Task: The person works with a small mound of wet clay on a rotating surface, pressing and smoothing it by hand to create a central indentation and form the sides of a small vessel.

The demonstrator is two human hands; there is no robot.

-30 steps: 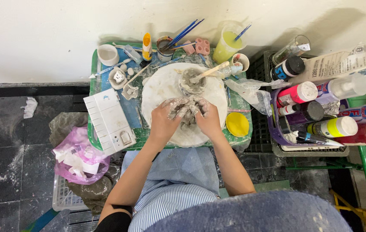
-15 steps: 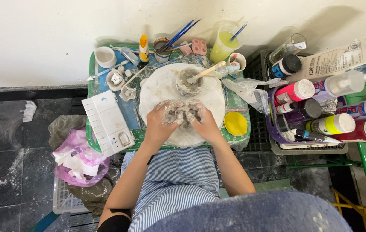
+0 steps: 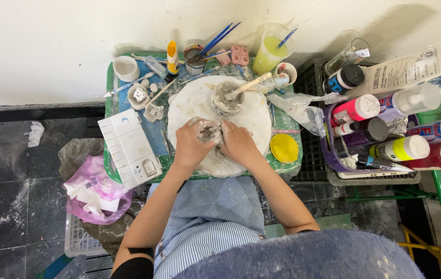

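While the left hand (image 3: 192,147) and right hand (image 3: 239,144) press together around a wet grey clay lump (image 3: 209,132), both clamped on it over the round white board (image 3: 251,111), the piece looks soft enough to collapse or tear under uneven squeezing. Just beyond the fingers stands a slurry cup (image 3: 226,98) with a wooden stick (image 3: 249,84) leaning out; a forward push could tip it. Farther out, the yellow lid (image 3: 284,148) and white palette (image 3: 130,147) sit near the green tray's edge (image 3: 109,82), where a stray elbow might knock them off.
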